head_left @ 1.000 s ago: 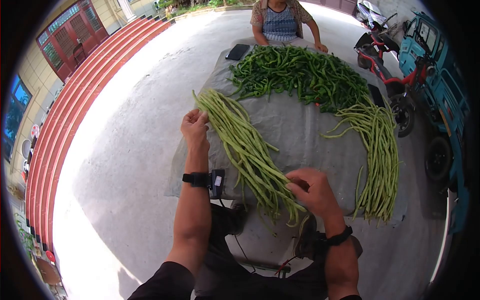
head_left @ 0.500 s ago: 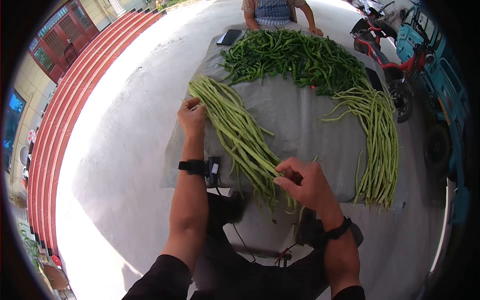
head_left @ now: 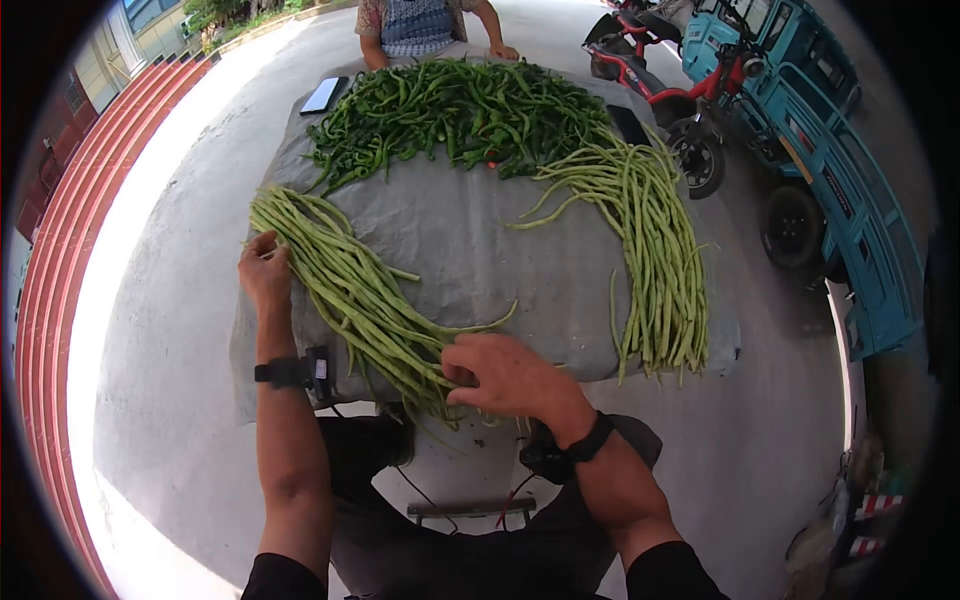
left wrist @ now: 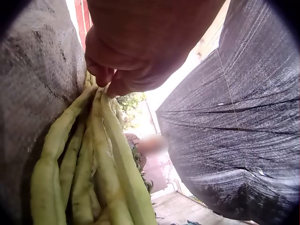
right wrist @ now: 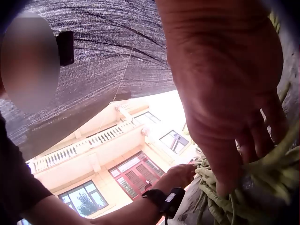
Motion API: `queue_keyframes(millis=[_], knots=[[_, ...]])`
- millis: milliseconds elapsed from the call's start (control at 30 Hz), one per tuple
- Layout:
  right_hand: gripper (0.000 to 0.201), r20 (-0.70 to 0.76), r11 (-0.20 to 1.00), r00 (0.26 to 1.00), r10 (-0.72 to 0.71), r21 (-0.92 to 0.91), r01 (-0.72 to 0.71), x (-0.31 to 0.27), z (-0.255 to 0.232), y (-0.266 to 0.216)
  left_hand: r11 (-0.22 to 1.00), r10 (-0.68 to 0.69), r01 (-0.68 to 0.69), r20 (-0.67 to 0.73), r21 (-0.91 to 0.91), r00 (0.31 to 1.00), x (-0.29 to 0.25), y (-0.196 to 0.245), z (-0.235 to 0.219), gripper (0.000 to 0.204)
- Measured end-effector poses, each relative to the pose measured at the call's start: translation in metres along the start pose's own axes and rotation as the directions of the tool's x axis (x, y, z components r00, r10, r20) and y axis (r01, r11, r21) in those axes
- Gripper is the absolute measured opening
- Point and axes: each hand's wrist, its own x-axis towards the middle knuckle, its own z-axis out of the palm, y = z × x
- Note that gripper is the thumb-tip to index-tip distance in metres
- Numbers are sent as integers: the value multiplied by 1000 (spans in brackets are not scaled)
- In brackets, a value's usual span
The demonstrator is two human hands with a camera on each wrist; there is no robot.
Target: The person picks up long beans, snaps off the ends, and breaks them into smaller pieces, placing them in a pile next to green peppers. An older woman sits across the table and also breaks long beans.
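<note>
Long green beans [head_left: 350, 280] lie in a slanting bundle at the left of the grey sheet. At the bundle's upper left edge the left hand [head_left: 266, 278] pinches bean ends; the left wrist view shows its fingertips [left wrist: 105, 83] at the tips of several beans [left wrist: 84, 168]. The right hand [head_left: 512, 375] grips beans at the lower end, its fingers bent and its thumb below; some fingertips are hidden. One bean curves out above it. In the right wrist view the right hand [right wrist: 229, 93] reaches down onto tangled beans [right wrist: 220, 206].
A second bean bundle [head_left: 660, 260] lies at the right on the grey sheet [head_left: 440, 240]. Green peppers [head_left: 450, 110] are heaped along the far side, with a phone [head_left: 322, 95] at each end. A person [head_left: 418, 28] sits opposite; a blue vehicle [head_left: 840, 200] stands at right.
The head view has turned right, shifting the scene left. The right hand has moved relative to the bundle's lower end, and a bean now curves out above it. The left hand stays at the upper end.
</note>
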Motion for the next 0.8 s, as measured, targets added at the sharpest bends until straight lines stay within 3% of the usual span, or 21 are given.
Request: queue_keyframes(millis=[167,333,433,500,600,800], knots=[[29,-44,981,993,113,163,-104,-4,-21,12,998,-20,23,45,-55,999,1,-2,1,31],[25,-269,947,908,322,96,-308,-24,-62,40,995,10,-1,92,-100,996,-3,3,1,29],[21,-472,880,787,397,-48,-472,-56,-81,83,998,43,-41,59,-37,997,-5,6,-2,26],[21,-581,757,632,513,-40,-652,-75,-100,96,998,66,-65,40,-19,997,-5,5,-3,22],[22,-623,692,532,574,21,-722,-97,-115,114,996,85,-85,6,-24,996,-4,9,-2,19],[28,-551,658,590,591,-93,-747,-96,-103,119,984,114,-116,-21,-136,993,-13,35,0,16]])
